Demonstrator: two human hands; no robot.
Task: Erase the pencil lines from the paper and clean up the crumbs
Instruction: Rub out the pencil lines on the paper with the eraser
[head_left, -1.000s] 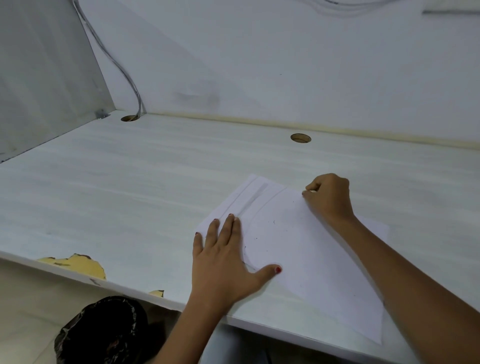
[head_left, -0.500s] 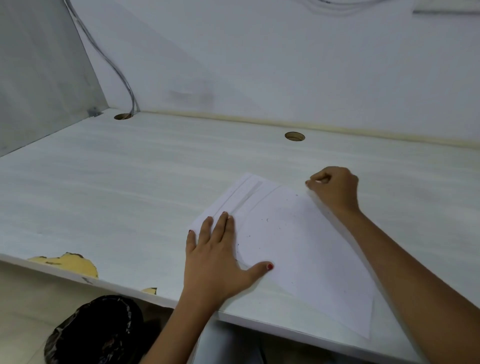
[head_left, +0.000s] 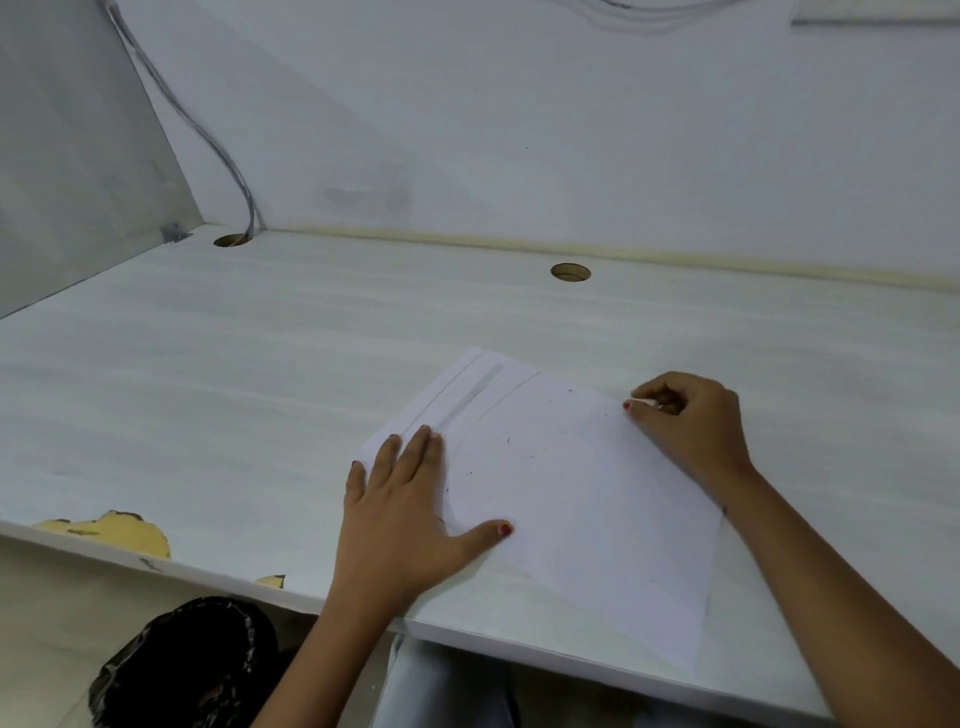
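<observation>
A white sheet of paper (head_left: 571, 483) lies at an angle on the white desk (head_left: 208, 389), near the front edge. Faint pencil lines (head_left: 467, 397) run along its far left side, and small dark crumbs (head_left: 519, 441) are scattered over its middle. My left hand (head_left: 405, 514) lies flat with straight fingers on the paper's left corner, pressing it down. My right hand (head_left: 691, 426) is at the paper's far right edge, its fingers curled round a small white eraser (head_left: 641, 402) that shows only at the fingertips.
A black bag-lined bin (head_left: 182, 660) stands on the floor below the desk's front edge. Two round cable holes (head_left: 570, 272) sit near the back wall, with a grey cable (head_left: 228, 171) entering the left one. The laminate is chipped at the front left edge (head_left: 119, 530).
My right hand has shifted to the right along the paper's far edge. My left hand stays flat on the left corner. The camera view has shifted slightly.
</observation>
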